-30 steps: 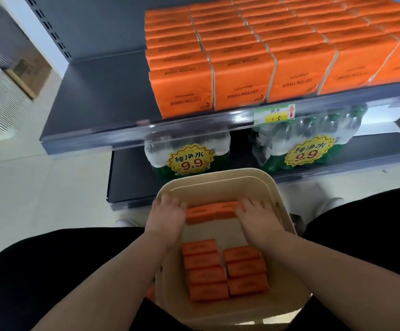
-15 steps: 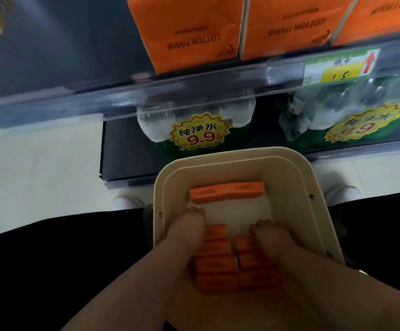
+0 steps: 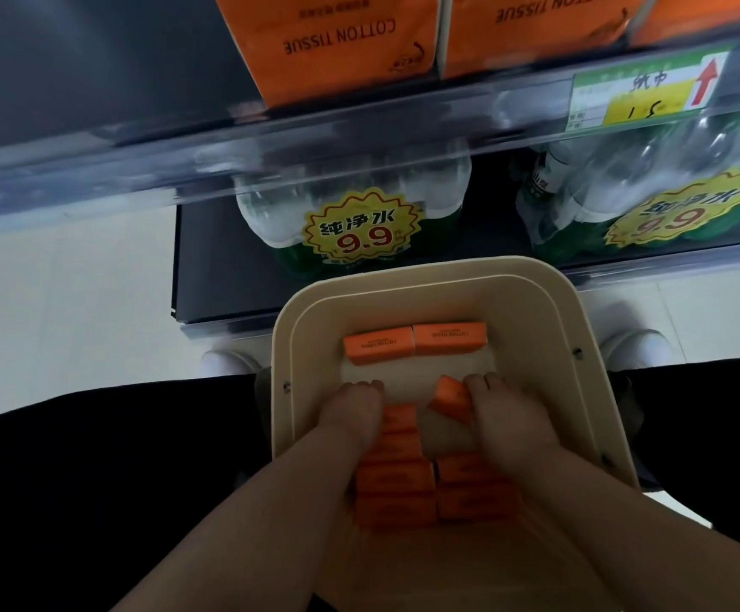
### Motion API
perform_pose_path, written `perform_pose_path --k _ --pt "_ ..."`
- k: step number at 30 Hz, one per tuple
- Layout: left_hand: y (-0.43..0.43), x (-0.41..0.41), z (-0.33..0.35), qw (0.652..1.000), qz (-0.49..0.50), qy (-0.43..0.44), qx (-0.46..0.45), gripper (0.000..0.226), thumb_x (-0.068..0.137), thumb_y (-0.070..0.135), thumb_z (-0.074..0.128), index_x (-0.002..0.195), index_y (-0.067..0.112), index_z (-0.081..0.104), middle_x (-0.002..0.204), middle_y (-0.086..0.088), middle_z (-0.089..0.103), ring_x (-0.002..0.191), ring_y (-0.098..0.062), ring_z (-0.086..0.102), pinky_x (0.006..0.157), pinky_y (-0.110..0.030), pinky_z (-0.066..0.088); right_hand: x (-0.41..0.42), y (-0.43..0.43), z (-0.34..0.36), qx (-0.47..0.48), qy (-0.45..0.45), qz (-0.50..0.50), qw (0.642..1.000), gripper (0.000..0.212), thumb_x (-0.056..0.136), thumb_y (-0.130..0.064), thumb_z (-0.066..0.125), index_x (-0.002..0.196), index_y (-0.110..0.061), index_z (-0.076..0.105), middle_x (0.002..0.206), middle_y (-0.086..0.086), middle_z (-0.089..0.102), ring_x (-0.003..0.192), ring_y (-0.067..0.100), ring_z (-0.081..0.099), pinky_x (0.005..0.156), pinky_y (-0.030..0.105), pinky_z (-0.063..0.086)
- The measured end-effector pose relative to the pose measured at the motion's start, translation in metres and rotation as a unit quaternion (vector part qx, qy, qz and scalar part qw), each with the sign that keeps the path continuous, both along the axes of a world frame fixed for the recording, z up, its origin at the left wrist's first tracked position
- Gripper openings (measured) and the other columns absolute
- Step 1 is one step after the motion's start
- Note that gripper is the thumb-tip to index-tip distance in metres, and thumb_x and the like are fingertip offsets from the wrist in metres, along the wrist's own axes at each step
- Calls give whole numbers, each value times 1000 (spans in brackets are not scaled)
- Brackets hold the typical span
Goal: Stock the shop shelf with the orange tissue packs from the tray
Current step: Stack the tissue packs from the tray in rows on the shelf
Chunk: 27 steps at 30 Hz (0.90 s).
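My left hand (image 3: pixel 350 417) hides most of the top-left pack (image 3: pixel 399 418); shelf packs (image 3: pixel 341 42) run off the frame's top edge.

We count one cream plastic tray (image 3: pixel 549 320) with rounded corners. In it we see seven small orange tissue packs for certain: two side by side at the far end (image 3: pixel 414 344), one tilted pack (image 3: pixel 449 397) against our right hand (image 3: pixel 509 417), and four flat ones (image 3: pixel 396 479) nearer us; our left hand (image 3: pixel 352 413) and our forearms may hide more. On the shelf above, three large orange "COTTON TISSUE" packs (image 3: pixel 341 42) show, the third only as a corner. Below stand two shrink-wrapped bundles of clear water bottles (image 3: pixel 350 218), each with one yellow starburst sticker. One green-and-yellow price label (image 3: pixel 644 88) sits on the shelf rail. Two bare hands are in view.
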<state>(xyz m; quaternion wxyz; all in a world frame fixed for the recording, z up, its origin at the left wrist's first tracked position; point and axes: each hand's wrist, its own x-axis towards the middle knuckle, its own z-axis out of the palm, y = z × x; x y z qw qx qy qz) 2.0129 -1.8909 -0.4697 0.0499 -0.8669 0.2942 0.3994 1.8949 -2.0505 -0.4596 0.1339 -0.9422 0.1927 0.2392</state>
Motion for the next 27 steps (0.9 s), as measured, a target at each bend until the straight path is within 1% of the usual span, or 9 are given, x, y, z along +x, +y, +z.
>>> perform_pose_path --k 2,7,11,13,15,18,22,24,27 --pt "-4 -3 -9 1000 -23 0 18 33 93 9 42 126 10 47 127 -14 54 120 -30 50 98 -38 43 -1 0 2 -4 -17 -4 1000 34 95 -24 42 129 -24 40 125 1 48 116 22 47 85 34 43" --pt "-8 -2 -28 997 -55 -14 50 33 98 13 35 130 10 44 130 -12 52 120 -28 49 99 -36 42 -1 -3 -1 -16 -8 -2 1000 34 94 -24 42 128 -23 41 124 2 49 115 23 49 85 35 42" --pt "-8 -1 -33 992 -94 -56 58 41 97 11 30 137 5 33 133 -15 46 119 -31 46 100 -39 40 4 -7 -6 1 2 -21 1000 35 94 -24 42 130 -24 40 126 1 48 116 22 47 88 35 41" --pt "-6 -2 -34 988 -127 -61 60 45 97 11 32 141 4 28 134 -15 44 119 -33 45 97 -42 42 6 -8 -8 6 4 -24 1000 36 95 -24 42 130 -25 39 127 1 47 117 22 47 91 36 41" --pt "-4 -2 -32 986 -141 -57 73 41 97 10 33 138 5 34 133 -15 46 120 -33 46 94 -41 42 7 -9 -8 6 8 -22 1000 36 95 -24 41 131 -25 38 128 2 47 118 23 46 92 37 41" --pt "-6 1 -17 989 -110 -58 79 35 97 17 38 131 8 42 131 -13 50 119 -31 50 95 -37 42 9 -8 -4 -4 15 -15 1000 37 95 -24 41 132 -24 38 129 3 46 119 24 45 92 35 40" --pt "-15 10 17 997 -44 -53 33 48 89 36 58 128 12 47 127 -11 55 116 -28 55 93 -33 44 16 -3 13 -30 -12 -4 999 33 95 -26 41 128 -24 42 127 3 50 117 24 48 89 35 41" --pt "-18 13 36 998 -7 -67 0 46 87 34 61 126 13 48 123 -10 58 112 -28 57 90 -35 46 21 1 27 -39 -34 -2 999 34 95 -26 42 128 -24 43 128 3 50 119 25 48 89 36 41" --pt "-15 11 67 992 30 -117 -41 37 85 29 61 118 14 51 119 -9 59 108 -28 59 86 -36 48 24 5 56 -59 -70 6 996 31 95 -28 42 125 -23 46 126 3 51 117 25 48 87 37 41"
